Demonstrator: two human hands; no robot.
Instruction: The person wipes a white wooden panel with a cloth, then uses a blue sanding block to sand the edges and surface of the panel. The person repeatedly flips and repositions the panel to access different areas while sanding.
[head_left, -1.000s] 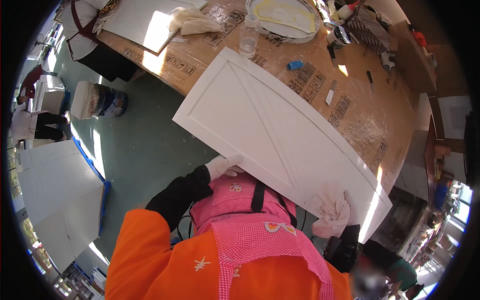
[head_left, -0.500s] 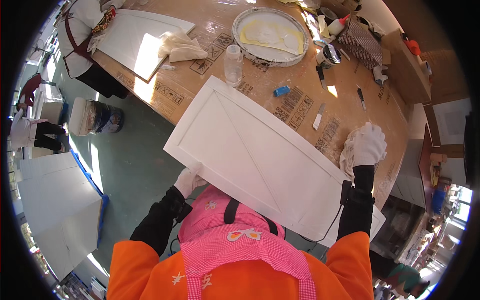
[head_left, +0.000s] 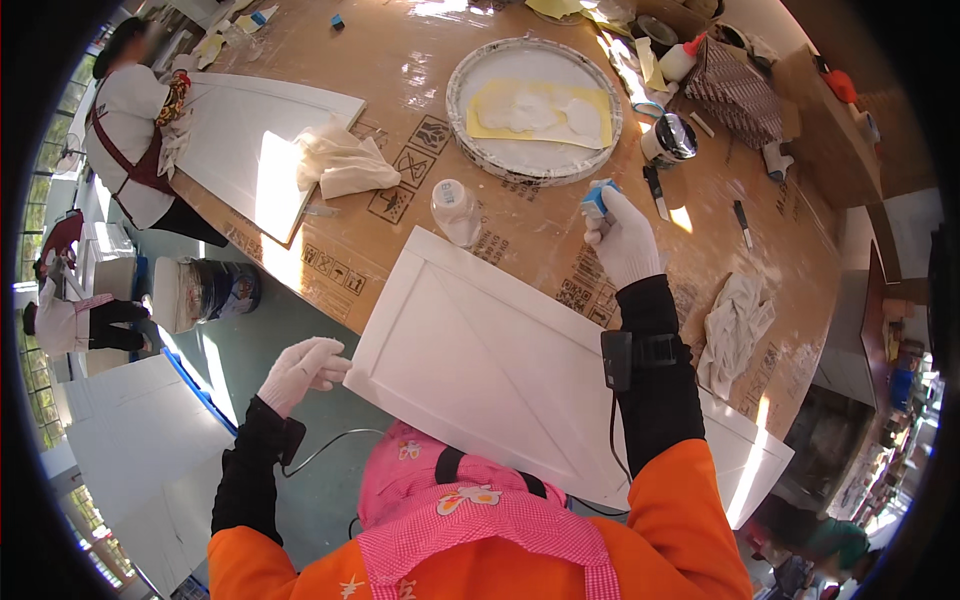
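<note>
A white panel [head_left: 470, 350] with a raised frame and a diagonal groove lies slanting over the table's near edge, against my apron. My right hand [head_left: 628, 240], in a white glove, is raised beyond the panel's far edge, fingers closed on a small blue block [head_left: 594, 200]. At the panel's left corner is my gloved left hand [head_left: 300, 375], fingers stretched out and holding nothing; whether the fingertips touch the edge I cannot tell. A crumpled white cloth [head_left: 735, 325] lies to the right of the panel. Near its far left corner stands a clear plastic bottle [head_left: 456, 210].
A round lid [head_left: 460, 140] with white paste on a yellow sheet sits on the cardboard-covered table [head_left: 400, 60]. Right of it are an open tub [head_left: 670, 140] and two knives. At far left a person [head_left: 125, 130] works beside another white panel [head_left: 270, 110] with a cloth on it.
My right hand has left the white cloth, moved left and picked up the blue block from the table. My left hand has let go of the panel's near edge and moved out left.
</note>
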